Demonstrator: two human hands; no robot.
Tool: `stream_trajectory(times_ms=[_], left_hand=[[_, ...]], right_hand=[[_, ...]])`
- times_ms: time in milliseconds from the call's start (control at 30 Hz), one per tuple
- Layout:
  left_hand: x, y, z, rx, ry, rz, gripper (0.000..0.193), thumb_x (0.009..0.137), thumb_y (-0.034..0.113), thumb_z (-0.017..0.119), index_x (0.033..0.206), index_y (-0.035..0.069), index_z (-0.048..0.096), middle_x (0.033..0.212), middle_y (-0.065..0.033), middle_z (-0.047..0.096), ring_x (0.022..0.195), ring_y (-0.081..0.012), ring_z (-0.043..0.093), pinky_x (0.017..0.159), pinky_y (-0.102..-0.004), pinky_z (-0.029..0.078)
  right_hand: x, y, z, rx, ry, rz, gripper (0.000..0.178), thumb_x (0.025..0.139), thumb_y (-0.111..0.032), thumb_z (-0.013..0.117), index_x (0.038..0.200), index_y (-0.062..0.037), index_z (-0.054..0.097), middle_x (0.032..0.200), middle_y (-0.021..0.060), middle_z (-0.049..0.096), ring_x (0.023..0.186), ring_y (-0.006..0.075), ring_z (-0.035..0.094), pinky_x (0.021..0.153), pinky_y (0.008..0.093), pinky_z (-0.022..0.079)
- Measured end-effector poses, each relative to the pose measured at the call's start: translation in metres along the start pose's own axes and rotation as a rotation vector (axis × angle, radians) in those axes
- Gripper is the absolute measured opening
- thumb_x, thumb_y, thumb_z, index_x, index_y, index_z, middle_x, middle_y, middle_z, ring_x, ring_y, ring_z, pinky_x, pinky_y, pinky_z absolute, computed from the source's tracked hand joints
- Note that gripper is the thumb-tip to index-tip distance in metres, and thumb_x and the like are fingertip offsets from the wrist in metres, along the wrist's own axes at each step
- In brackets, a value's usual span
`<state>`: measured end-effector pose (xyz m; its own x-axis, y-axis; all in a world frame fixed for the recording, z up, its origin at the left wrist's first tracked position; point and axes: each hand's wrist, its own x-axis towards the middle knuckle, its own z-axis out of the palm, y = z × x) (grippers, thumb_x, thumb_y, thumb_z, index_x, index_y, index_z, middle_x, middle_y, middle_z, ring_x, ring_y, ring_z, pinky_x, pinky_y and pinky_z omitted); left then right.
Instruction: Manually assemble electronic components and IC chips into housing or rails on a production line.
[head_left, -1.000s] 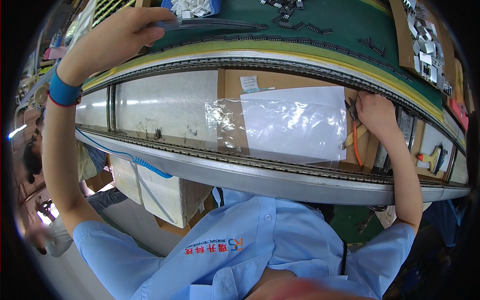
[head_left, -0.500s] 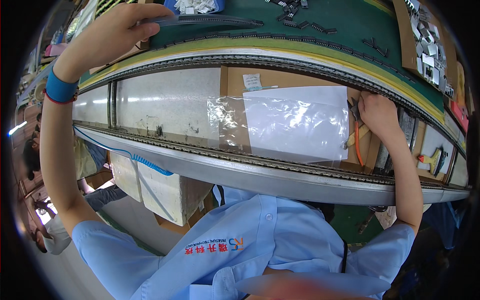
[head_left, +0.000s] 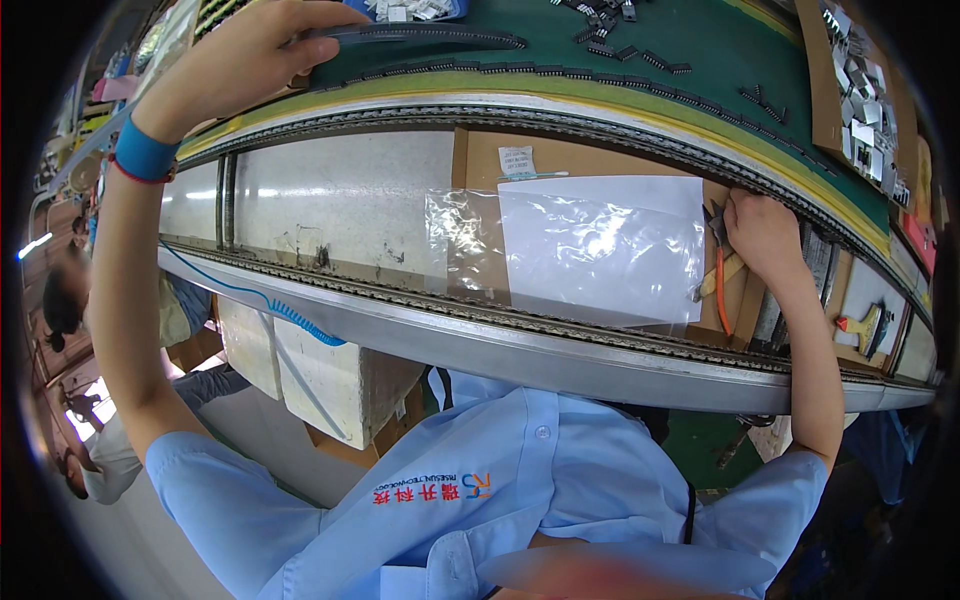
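Note:
High at the left, my left hand pinches one end of a long clear plastic tube with dark chips inside. The tube's other end points right, over the green work surface. Below it runs a long row of black chips along the near edge of that surface. My right hand is curled closed at the right end of a cardboard box, beside orange-handled pliers. Its fingertips are hidden, so whatever it may hold does not show.
Loose black chips lie beyond the row. A box of silvery parts stands far right, a blue bin at the top. Chain rails flank the cardboard box, which holds white paper and clear film. A brush lies right.
My left hand has shifted slightly right and up, still gripping the tube. The whole view has drifted a little; my right hand stays beside the pliers.

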<state>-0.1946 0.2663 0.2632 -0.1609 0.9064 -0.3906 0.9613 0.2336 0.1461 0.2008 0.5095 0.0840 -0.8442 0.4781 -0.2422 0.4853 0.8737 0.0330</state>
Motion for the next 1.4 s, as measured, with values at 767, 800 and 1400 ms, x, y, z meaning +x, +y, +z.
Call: stream_trajectory(times_ms=[767,800,1400], left_hand=[[0.016,0.024,0.004,0.114,0.097,0.131,0.033,0.097,0.017,0.051,0.129,0.011,0.058,0.079,-0.0117,0.065,0.059,-0.0174,0.056,0.061,-0.0302,0.048],[0.015,0.026,0.002,0.137,0.084,0.087,0.032,0.097,0.018,0.051,0.128,0.011,0.058,0.075,-0.0113,0.063,0.059,-0.0172,0.056,0.06,-0.0302,0.047],[0.018,0.01,-0.011,0.163,0.035,0.036,0.031,0.098,0.017,0.05,0.126,0.006,0.059,0.088,-0.0128,0.067,0.071,-0.0174,0.065,0.069,-0.0289,0.053]], right_hand=[[0.0,-0.001,0.0,-0.001,-0.001,0.004,0.022,0.089,-0.02,0.051,0.081,-0.002,0.061,0.072,0.0209,0.063,0.07,0.0382,0.063,0.066,0.0477,0.052],[0.0,0.0,0.001,-0.006,-0.002,-0.001,0.022,0.089,-0.02,0.051,0.081,-0.002,0.061,0.071,0.0209,0.063,0.07,0.0381,0.064,0.065,0.0476,0.052],[0.001,0.004,0.003,-0.005,-0.015,-0.003,0.023,0.09,-0.021,0.05,0.084,-0.002,0.061,0.071,0.0202,0.063,0.069,0.0379,0.064,0.065,0.0472,0.053]])
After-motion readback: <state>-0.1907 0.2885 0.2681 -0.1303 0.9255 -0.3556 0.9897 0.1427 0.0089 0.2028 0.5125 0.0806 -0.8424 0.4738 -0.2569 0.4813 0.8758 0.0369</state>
